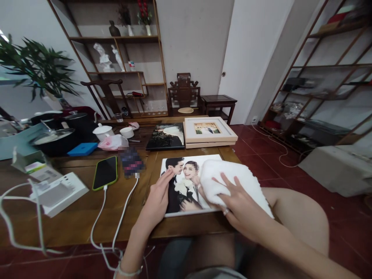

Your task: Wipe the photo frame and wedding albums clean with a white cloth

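Note:
A wedding photo panel (186, 190) showing a couple lies face up on the wooden table near its front edge. My left hand (158, 197) rests along the panel's left side, its fingers stretched out and lying on the picture. My right hand (235, 197) presses a white towel (247, 178) onto the panel's right part, fingers spread over the bunched cloth. The towel hides that side of the picture and hangs past the table edge.
Behind the panel lie a dark photo panel (165, 136) and stacked light frames (210, 131). To the left are a phone (105, 173) on a white cable, a white box (65, 193), a blue box (83, 149), a lidded white pot (103, 132) and a black pan (54, 143).

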The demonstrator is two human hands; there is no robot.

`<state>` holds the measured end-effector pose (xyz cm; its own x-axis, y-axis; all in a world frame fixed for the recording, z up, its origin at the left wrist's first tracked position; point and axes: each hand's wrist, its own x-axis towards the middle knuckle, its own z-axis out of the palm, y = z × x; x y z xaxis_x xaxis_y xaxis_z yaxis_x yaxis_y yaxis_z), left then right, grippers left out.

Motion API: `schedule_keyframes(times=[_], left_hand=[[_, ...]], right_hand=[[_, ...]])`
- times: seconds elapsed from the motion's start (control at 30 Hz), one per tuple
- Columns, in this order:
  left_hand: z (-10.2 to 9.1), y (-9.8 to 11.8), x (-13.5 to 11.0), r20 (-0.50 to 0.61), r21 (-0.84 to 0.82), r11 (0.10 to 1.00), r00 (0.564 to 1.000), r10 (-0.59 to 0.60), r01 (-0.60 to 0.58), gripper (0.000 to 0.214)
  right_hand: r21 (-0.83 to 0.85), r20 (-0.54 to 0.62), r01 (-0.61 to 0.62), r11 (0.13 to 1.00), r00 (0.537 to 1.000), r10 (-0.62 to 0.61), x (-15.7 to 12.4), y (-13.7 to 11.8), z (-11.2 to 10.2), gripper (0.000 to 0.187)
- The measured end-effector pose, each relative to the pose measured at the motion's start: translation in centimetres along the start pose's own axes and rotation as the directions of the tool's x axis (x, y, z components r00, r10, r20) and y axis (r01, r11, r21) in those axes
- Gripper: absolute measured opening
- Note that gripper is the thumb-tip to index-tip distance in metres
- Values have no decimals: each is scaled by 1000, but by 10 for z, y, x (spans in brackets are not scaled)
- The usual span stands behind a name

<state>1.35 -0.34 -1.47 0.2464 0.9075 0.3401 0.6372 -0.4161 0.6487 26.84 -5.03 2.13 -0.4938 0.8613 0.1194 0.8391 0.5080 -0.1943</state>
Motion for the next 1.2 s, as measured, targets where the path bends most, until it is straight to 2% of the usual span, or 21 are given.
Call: schedule_keyframes(times=[0.13, 0.27, 0.37, 0.47, 0.53, 0.63, 0.73, 0.83, 0.93, 1.07, 1.2], left_hand=[[-2, 10, -1, -94, -18, 1000, 996, -7, 5, 41], [-5, 15, -2, -153, -89, 996, 988, -32, 18, 44], [-6, 13, -3, -180, -98, 995, 982, -48, 30, 46], [-5, 10, -3, -159, -73, 997, 986, -48, 37, 47], [-3, 8, -2, -117, -41, 998, 992, -54, 49, 47], [0, 7, -2, -60, 16, 999, 997, -48, 49, 45], [1, 5, -1, -18, 69, 997, 999, -29, 30, 43], [1, 4, 0, 4, 93, 995, 1000, -28, 27, 41], [1, 4, 1, 10, 97, 995, 1000, -8, 7, 42], [0, 5, 1, -10, 129, 992, 1000, 2, 0, 41], [0, 4, 1, -13, 153, 988, 1000, 6, -4, 39]], right_hand=[[-24, 29, 118, 993, 993, -117, 36, -21, 8, 31], [-34, 94, 316, 948, 946, -312, 74, -42, 9, 33], [-11, 102, 429, 903, 899, -426, 74, -49, 4, 31], [56, 116, 483, 874, 866, -486, 49, -48, -3, 29], [102, 136, 467, 878, 868, -477, 31, -41, -11, 31], [115, 158, 326, 938, 927, -341, 19, -21, -22, 31], [58, 134, 182, 982, 973, -188, 33, 7, -27, 32], [44, 75, 145, 988, 986, -148, 68, 24, -24, 35], [71, 31, 202, 977, 978, -205, 108, 17, -16, 31], [108, 25, 371, 922, 926, -376, 154, -17, -3, 29], [108, -2, 389, 915, 920, -391, 167, -33, 5, 29]])
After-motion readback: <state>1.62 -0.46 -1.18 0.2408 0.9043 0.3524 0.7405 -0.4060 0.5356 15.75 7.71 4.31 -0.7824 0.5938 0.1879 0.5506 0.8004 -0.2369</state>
